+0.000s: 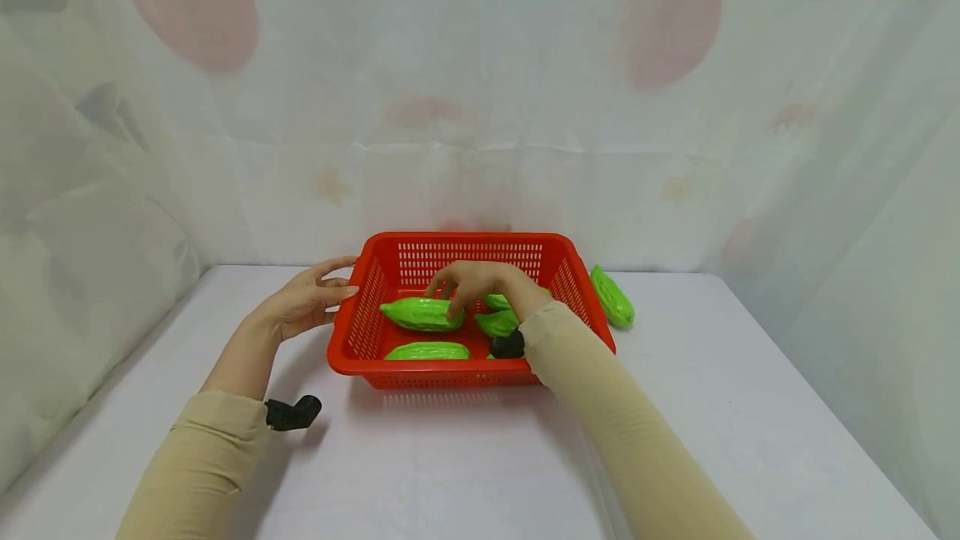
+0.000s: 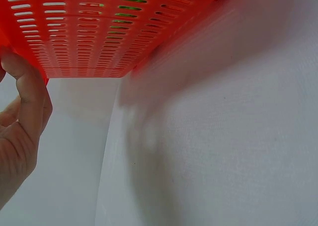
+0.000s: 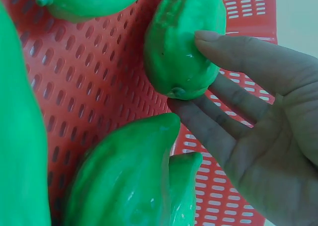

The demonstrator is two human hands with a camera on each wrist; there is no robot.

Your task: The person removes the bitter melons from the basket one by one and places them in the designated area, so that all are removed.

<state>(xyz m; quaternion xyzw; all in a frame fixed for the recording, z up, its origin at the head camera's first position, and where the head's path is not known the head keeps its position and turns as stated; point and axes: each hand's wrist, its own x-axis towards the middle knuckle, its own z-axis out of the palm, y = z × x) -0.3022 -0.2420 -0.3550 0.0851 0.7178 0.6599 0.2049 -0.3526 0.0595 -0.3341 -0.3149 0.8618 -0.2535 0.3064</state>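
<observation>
Right grip (image 1: 480, 280) on gourd (image 1: 418, 315) — left grip (image 1: 309, 300) at red basket (image 1: 450, 367).

bright green gourds (image 1: 420, 314), red basket (image 1: 435, 367) with slotted pattern, white table (image 1: 420, 473), beige sleeves (image 1: 198, 457), black wrist cameras (image 1: 291, 414), white curtain (image 1: 465, 40) faintly printed in red and yellow

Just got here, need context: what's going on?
A person's right hand pinches one end of a green gourd inside a red basket. The left hand touches the basket's left rim. More gourds lie in the basket; another gourd lies outside, on the table to its right.
</observation>
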